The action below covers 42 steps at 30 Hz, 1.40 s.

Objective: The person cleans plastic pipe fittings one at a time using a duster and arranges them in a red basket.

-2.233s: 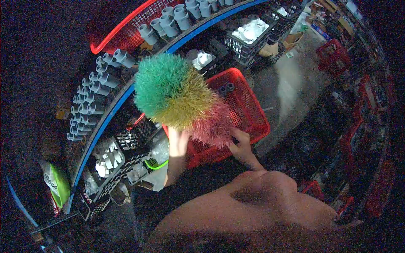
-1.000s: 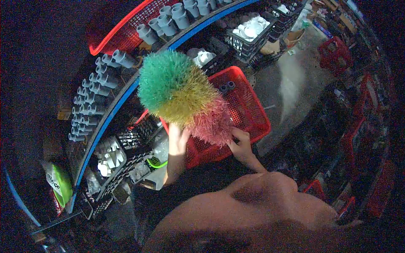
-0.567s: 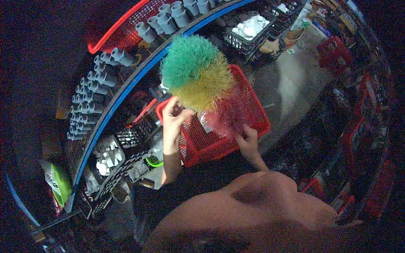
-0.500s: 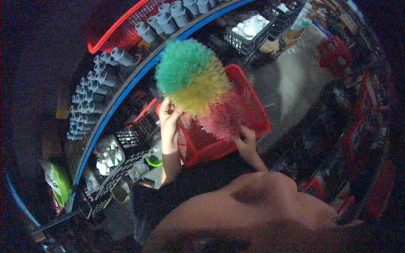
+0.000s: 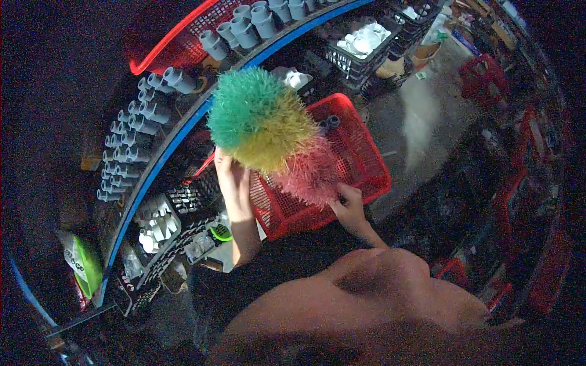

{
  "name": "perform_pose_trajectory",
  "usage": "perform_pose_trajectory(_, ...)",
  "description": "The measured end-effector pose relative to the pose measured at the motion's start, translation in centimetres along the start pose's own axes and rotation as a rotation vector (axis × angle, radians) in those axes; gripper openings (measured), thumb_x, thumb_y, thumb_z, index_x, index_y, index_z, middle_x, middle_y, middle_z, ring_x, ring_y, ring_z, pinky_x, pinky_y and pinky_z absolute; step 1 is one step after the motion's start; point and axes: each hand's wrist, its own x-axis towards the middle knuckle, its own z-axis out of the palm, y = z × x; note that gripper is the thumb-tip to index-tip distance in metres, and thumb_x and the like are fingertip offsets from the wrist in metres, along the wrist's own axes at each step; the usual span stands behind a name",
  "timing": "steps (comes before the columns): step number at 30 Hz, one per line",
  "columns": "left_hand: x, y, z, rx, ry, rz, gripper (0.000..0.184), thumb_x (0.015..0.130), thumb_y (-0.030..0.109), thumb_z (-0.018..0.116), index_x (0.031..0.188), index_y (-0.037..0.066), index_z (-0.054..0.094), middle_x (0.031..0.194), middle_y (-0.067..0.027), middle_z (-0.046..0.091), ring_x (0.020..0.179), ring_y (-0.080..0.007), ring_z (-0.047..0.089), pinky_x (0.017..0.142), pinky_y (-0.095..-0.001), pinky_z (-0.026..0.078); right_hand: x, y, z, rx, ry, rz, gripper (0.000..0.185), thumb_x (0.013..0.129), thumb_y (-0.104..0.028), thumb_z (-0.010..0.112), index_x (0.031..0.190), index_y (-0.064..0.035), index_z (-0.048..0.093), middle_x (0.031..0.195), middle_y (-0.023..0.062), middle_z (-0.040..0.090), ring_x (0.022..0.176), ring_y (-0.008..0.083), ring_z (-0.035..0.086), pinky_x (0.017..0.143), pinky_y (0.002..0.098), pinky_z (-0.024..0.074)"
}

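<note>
Blue-edged tabletop (image 5: 268,53) curving behind your tricolour duster (image 5: 262,131), red basket (image 5: 282,224) below it, grey floor (image 5: 421,131) spreading rightward, your right hand (image 5: 349,206) pinched closed on its pink end, your left hand (image 5: 232,177) against its yellow part, that grip's closure hidden.

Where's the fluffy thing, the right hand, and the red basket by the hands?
Fluffy thing (image 5: 268,141): head view, on its yellow middle part.
Right hand (image 5: 350,207): head view, on the middle of the hand.
Red basket (image 5: 366,146): head view, on its right side wall.

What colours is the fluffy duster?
The duster is green, yellow and pink, seen best in the head view.
</note>
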Motion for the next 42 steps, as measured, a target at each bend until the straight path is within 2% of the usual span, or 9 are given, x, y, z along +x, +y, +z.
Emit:
perform_pose_trajectory(5,-0.6,-1.3,-0.7,0.480,-0.288,-0.023,0.029,0.072,-0.002,0.057,0.100,0.003,0.052,0.085,0.0030,0.050,0.067,-0.0051,0.042,0.061,-0.0186,0.034,0.1,1.1,0.3,0.100,0.073,0.051,0.029,0.071,-0.007,0.052,0.097,0.0040,0.054,0.083,0.0158,0.060,0.075,0.0195,0.058,0.069,0.0305,0.0448)
perform_pose_trajectory(8,-2.2,-2.2,3.1,0.557,-0.422,-0.018,0.028,0.074,0.005,0.059,0.101,0.004,0.051,0.088,0.0022,0.052,0.072,-0.0059,0.045,0.066,-0.0196,0.036,0.9,-0.7,-0.4,0.071,0.201,0.130,0.021,0.073,-0.004,0.050,0.093,0.0031,0.055,0.082,0.0037,0.058,0.076,0.0113,0.052,0.068,0.0264,0.0421)
perform_pose_trajectory(16,-0.2,-2.9,2.3,-0.103,-0.087,-0.108,0.038,0.078,-0.002,0.047,0.116,0.001,0.041,0.111,-0.0082,0.051,0.100,-0.0167,0.050,0.086,-0.0299,0.040,-0.2,0.5,-0.1,0.005,0.140,-0.033,0.026,0.067,-0.010,0.056,0.088,0.0039,0.057,0.081,0.0145,0.061,0.075,0.0220,0.059,0.067,0.0308,0.0448)
perform_pose_trajectory(25,-3.2,-3.9,1.6,0.420,-0.363,-0.179,0.041,0.074,-0.005,0.051,0.114,0.004,0.043,0.086,0.0022,0.050,0.074,-0.0088,0.048,0.068,-0.0239,0.040,0.0,0.7,-0.9,-0.033,0.141,0.031,0.027,0.067,-0.012,0.055,0.090,0.0023,0.057,0.079,0.0136,0.061,0.072,0.0220,0.059,0.064,0.0322,0.0445)
perform_pose_trajectory(32,-1.3,-2.8,1.1,0.262,0.030,0.040,0.034,0.075,-0.004,0.051,0.108,0.001,0.046,0.103,-0.0072,0.053,0.091,-0.0161,0.051,0.080,-0.0295,0.042,0.0,0.1,0.5,0.014,0.059,-0.051,0.025,0.070,-0.007,0.055,0.091,0.0049,0.056,0.080,0.0141,0.061,0.075,0.0199,0.059,0.066,0.0316,0.0449)
perform_pose_trajectory(35,-1.1,-2.0,0.7,0.367,-0.034,0.069,0.036,0.072,-0.007,0.054,0.106,0.000,0.047,0.100,-0.0060,0.053,0.089,-0.0145,0.052,0.077,-0.0274,0.043,-0.1,-1.0,-0.4,-0.035,0.002,0.040,0.024,0.069,-0.004,0.054,0.091,0.0051,0.055,0.076,0.0120,0.060,0.071,0.0153,0.056,0.063,0.0288,0.0437)
perform_pose_trajectory(36,-1.2,-1.5,0.7,0.549,-0.240,0.033,0.037,0.070,-0.007,0.058,0.105,0.000,0.048,0.098,-0.0051,0.053,0.087,-0.0132,0.052,0.075,-0.0257,0.043,0.0,-0.8,-0.8,-0.028,0.002,0.057,0.024,0.069,-0.004,0.054,0.091,0.0051,0.055,0.076,0.0120,0.060,0.071,0.0153,0.056,0.063,0.0288,0.0437)
perform_pose_trajectory(38,-1.3,-1.4,1.0,0.827,-0.514,0.011,0.037,0.063,-0.005,0.068,0.097,0.000,0.054,0.088,-0.0030,0.052,0.080,-0.0110,0.051,0.068,-0.0225,0.043,0.3,-0.1,-2.1,-0.103,0.199,0.122,0.024,0.068,-0.001,0.051,0.091,0.0040,0.055,0.072,0.0069,0.057,0.067,0.0114,0.051,0.059,0.0262,0.0415)
perform_pose_trajectory(42,0.1,-2.1,2.0,1.048,-0.607,0.191,0.032,0.061,0.004,0.070,0.091,0.005,0.058,0.083,-0.0044,0.055,0.074,-0.0132,0.052,0.066,-0.0256,0.041,1.0,2.0,-5.4,0.061,0.538,0.107,0.020,0.069,0.001,0.049,0.088,0.0004,0.055,0.075,0.0008,0.054,0.067,0.0101,0.047,0.060,0.0247,0.0398)
